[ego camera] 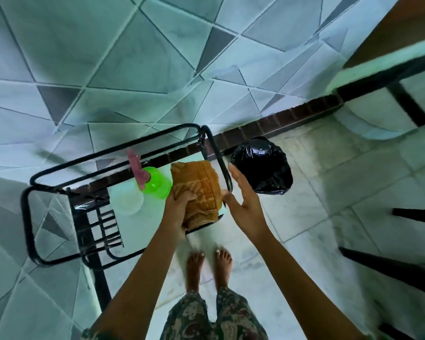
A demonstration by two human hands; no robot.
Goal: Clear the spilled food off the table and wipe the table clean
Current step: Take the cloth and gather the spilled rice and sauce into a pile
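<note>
Patterned trousers [206,320] at bottom edge, bare feet [194,268] on pale floor tiles [329,192].

Both forearms reach forward over the near right corner of a glass-topped counter [26,217] with a black tube frame.

Left hand [177,212]: fingers curled over the near edge of an orange-brown patterned cloth [196,187], gripping it. The cloth sits bunched on the glass at that corner.

Right hand [243,204]: fingers straight and spread, holding nothing, just beside the cloth's right edge and the frame's corner bar. Cannot tell whether the thumb touches the cloth.

Containers on the glass, left of the cloth:
- Green translucent bowl [157,185], just beside the cloth. A blurred pink object [138,170] overlaps its far rim. Contents cannot be made out.
- Pale round dish [128,202], near side of the green bowl and touching or overlapping it. Contents unclear.

On the floor beyond the right hand, a black plastic bag [263,165], rounded and shiny, stands against the dark skirting. Its inside is hidden.

Dark furniture legs [390,263] at right. Farthest back, a wall [133,57] tiled in grey angular shapes.
</note>
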